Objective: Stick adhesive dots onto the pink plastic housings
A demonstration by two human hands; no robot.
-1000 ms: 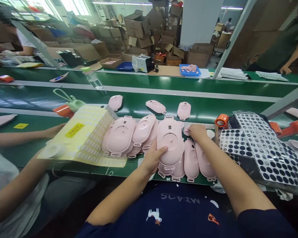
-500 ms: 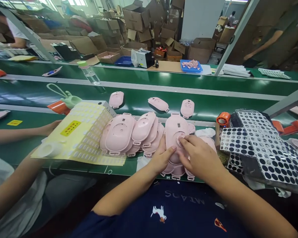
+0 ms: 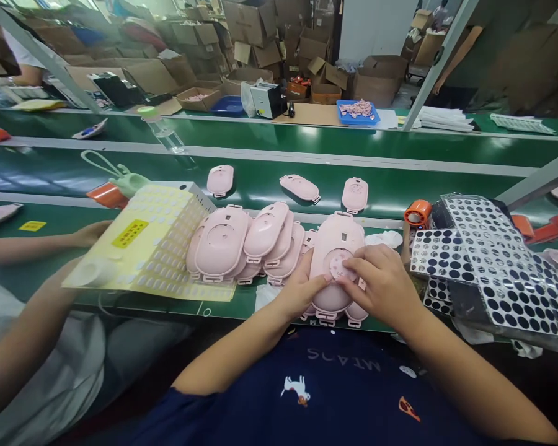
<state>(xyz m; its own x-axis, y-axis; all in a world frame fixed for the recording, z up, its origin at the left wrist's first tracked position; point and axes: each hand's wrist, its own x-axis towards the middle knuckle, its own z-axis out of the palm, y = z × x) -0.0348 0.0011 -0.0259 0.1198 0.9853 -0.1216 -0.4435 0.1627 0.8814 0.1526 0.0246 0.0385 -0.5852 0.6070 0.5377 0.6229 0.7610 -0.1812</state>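
Observation:
A pink oval shell (image 3: 333,297) lies over other pink shells at the table's front edge. My left hand (image 3: 302,285) grips its left side, with the thumb on its face. A small round pink disc (image 3: 341,264) sits in the shell's circular recess. My right hand (image 3: 381,279) has its fingers closed on the disc's right edge. Overlapping pink shells (image 3: 221,243) are piled to the left of my hands. Three more shells, one of them in the middle (image 3: 300,188), lie on the green belt (image 3: 255,179) beyond.
Sheets of black round stickers (image 3: 516,272) lie at the right, beside an orange device (image 3: 417,214). A yellow sticker sheet (image 3: 134,238) drapes over a box at the left, near another person's arms (image 3: 32,251). A clear bottle (image 3: 165,133) stands further back.
The held shell has turned slightly and its round disc shows more clearly. My right fingers have shifted to the disc's right edge. The camera view has moved a little.

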